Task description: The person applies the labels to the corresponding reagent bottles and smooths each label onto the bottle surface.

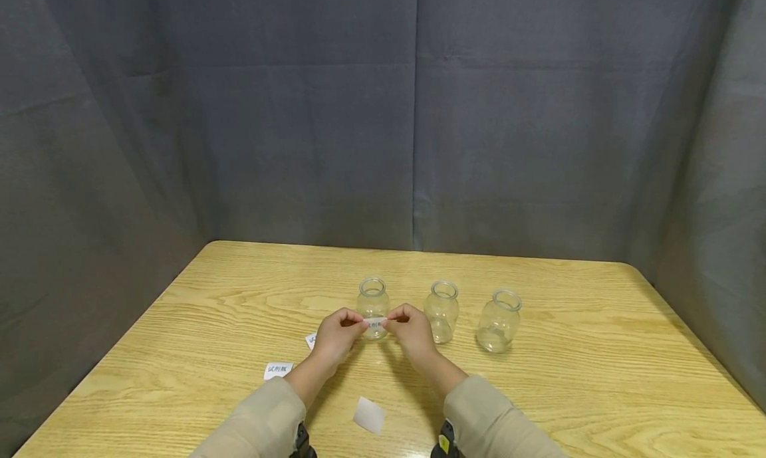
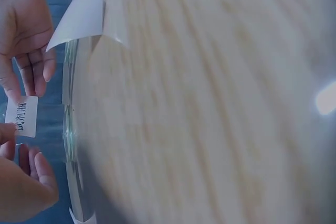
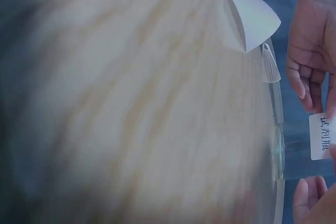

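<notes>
A small white label (image 1: 375, 323) with dark printed characters is stretched between my two hands, in front of the leftmost glass jar (image 1: 373, 302). My left hand (image 1: 336, 336) pinches the label's left end between thumb and fingertip. At its right end, the thumb and finger of my right hand (image 1: 411, 334) pinch it the same way. Both wrist views show the label (image 2: 23, 116) with its print facing me, and the remaining fingers of each hand loosely bent. Behind it, the jar stands upright and uncapped, its lower front partly covered by the label and fingertips.
Two more open glass jars, a middle one (image 1: 441, 312) and a right one (image 1: 499, 322), stand to the right. One printed label (image 1: 278, 370) lies left of my left forearm; another (image 1: 310, 340) is partly hidden by that hand. A blank curled paper piece (image 1: 369, 415) lies between my forearms.
</notes>
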A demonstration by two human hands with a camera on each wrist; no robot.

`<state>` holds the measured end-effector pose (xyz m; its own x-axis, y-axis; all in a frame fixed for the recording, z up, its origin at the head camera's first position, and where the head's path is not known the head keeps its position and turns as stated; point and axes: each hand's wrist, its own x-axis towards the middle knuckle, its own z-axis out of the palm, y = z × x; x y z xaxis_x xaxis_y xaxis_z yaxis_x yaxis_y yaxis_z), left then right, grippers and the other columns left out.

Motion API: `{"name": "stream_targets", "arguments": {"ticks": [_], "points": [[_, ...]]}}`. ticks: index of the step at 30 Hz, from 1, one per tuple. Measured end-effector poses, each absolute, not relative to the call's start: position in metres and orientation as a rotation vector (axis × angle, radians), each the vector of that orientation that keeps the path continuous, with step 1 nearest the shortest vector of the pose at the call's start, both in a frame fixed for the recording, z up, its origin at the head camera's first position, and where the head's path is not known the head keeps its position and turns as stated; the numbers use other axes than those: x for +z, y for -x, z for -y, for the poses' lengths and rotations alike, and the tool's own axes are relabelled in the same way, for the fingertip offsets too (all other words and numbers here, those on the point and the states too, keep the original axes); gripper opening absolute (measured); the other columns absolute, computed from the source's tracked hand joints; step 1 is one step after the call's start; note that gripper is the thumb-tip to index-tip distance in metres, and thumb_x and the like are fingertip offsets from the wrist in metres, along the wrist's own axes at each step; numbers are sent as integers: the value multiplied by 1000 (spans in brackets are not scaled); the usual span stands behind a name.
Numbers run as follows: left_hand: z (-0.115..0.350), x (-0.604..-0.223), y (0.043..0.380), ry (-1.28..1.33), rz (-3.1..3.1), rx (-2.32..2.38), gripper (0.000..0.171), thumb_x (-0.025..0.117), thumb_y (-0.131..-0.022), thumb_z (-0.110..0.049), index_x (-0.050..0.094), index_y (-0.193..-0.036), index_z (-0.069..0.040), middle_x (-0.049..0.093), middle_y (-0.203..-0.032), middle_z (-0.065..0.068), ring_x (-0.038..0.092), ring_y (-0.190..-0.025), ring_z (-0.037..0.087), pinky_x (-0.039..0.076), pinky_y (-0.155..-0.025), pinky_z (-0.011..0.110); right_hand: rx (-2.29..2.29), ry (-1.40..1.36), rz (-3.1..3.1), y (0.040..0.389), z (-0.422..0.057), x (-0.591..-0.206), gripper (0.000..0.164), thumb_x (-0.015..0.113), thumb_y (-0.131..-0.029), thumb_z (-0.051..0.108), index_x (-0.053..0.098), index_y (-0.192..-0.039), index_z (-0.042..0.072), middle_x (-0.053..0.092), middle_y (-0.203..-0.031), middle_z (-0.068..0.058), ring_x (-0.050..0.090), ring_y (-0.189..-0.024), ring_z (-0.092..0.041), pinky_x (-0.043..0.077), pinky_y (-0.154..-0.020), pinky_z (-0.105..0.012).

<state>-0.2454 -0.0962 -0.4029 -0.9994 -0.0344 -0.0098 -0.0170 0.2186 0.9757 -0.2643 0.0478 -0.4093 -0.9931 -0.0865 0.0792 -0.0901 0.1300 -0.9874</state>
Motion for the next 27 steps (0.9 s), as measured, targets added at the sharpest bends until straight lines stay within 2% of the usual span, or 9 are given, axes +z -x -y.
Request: {"name": "stream_targets", "arguments": {"ticks": [6, 9, 13, 24, 27], "points": [[95, -404, 246, -69, 2447, -1863, 12, 60, -80, -10, 56, -83, 0, 47, -94, 10, 48, -78, 18, 42, -62, 24, 2026, -166, 2367, 267, -48, -409, 10, 62, -76, 1, 54, -80, -4, 54, -78, -7, 48, -67, -13, 44, -61, -26], [95, -404, 247, -78, 2453, -1855, 11, 60, -80, -10, 56, -83, 0, 47, -92, 9, 48, -77, 18, 42, -62, 24, 2037, -166, 2352, 267, -48, -409, 9, 62, -76, 0, 54, -78, -3, 56, -92, -13, 52, -81, -20, 45, -67, -26], [96, -404, 247, -77, 2459, -1859, 11, 59, -80, -11, 56, -84, -1, 51, -81, 6, 46, -72, 16, 40, -59, 23, 2071, -184, 2326, 267, -48, -409, 8, 61, -76, -1, 54, -77, -3, 51, -107, -18, 48, -100, -31, 46, -76, -30], [95, -405, 249, -107, 2427, -1885, 12, 60, -80, -10, 56, -85, 0, 52, -80, 5, 46, -70, 14, 41, -59, 22, 2037, -147, 2333, 267, -45, -409, 7, 62, -76, -1, 55, -77, -2, 52, -108, -18, 51, -95, -30, 47, -73, -28], [94, -405, 248, -116, 2420, -1872, 11, 60, -80, -9, 56, -84, 1, 53, -84, 8, 46, -69, 14, 41, -57, 20, 2025, -132, 2343, 267, -44, -409, 7, 61, -76, -2, 55, -78, -3, 53, -107, -17, 52, -94, -29, 47, -73, -28]]}}
